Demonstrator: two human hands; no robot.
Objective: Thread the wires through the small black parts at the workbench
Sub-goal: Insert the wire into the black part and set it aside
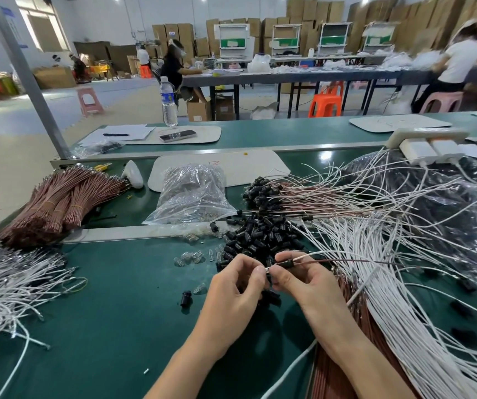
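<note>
My right hand (303,279) pinches a small black part (286,264) with a white wire (309,256) and a brown wire (355,261) running out of it to the right. My left hand (237,283) pinches the metal wire ends at the part's left side, fingertips meeting those of the right hand. Just beyond my hands lies a heap of loose black parts (257,234). One black part (186,298) lies alone on the green mat left of my left wrist. Several small clear bulbs (188,256) lie scattered near the heap.
White wires (404,283) fan across the right; more white wires (4,280) lie at the left. Bundled brown wires (58,200) sit at the far left, a clear bag of parts (191,194) in the middle, finished wired parts (263,191) behind the heap. A water bottle (169,102) stands far back.
</note>
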